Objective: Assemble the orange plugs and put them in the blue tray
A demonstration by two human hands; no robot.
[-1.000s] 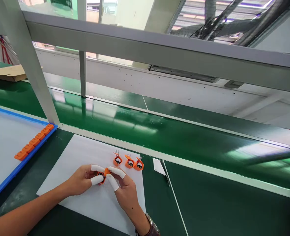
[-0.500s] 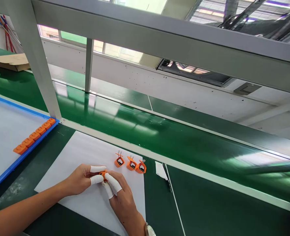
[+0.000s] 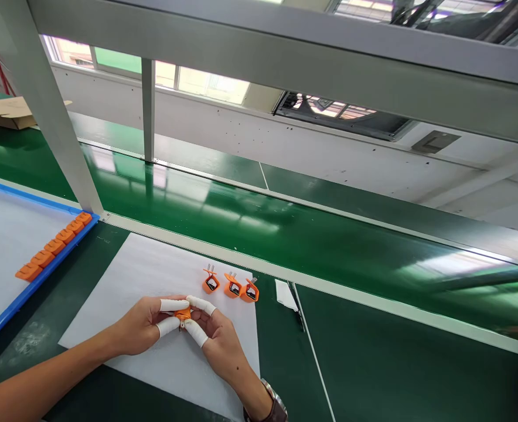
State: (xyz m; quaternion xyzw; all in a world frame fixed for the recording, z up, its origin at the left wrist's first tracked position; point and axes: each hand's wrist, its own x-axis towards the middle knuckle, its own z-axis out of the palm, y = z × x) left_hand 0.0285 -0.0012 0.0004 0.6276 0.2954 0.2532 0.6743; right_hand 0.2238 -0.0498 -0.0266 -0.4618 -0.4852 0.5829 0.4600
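Over the white sheet [image 3: 140,275], my left hand [image 3: 141,325] and my right hand [image 3: 217,337] pinch a small orange plug adapter [image 3: 182,315] between them. White finger cots cover the thumb and forefinger of each hand. Metal shows at the adapter's lower side, and the fingertips hide part of its body. Beyond my right hand, three orange plug adapters [image 3: 233,286] lie on the sheet, their housings open and their prongs pointing up and away.
On the left, a blue-rimmed tray [image 3: 34,286] holds a row of orange adapters [image 3: 55,246] along its right side. A white scrap [image 3: 286,294] lies right of the sheet. Past a pale rail, a green conveyor belt [image 3: 329,252] runs across, with a metal post [image 3: 61,129] at left.
The adapter has turned in my fingers, so metal now shows at its lower side. My right forefinger has moved up to its top, with the thumb below. The camera view has shifted slightly.
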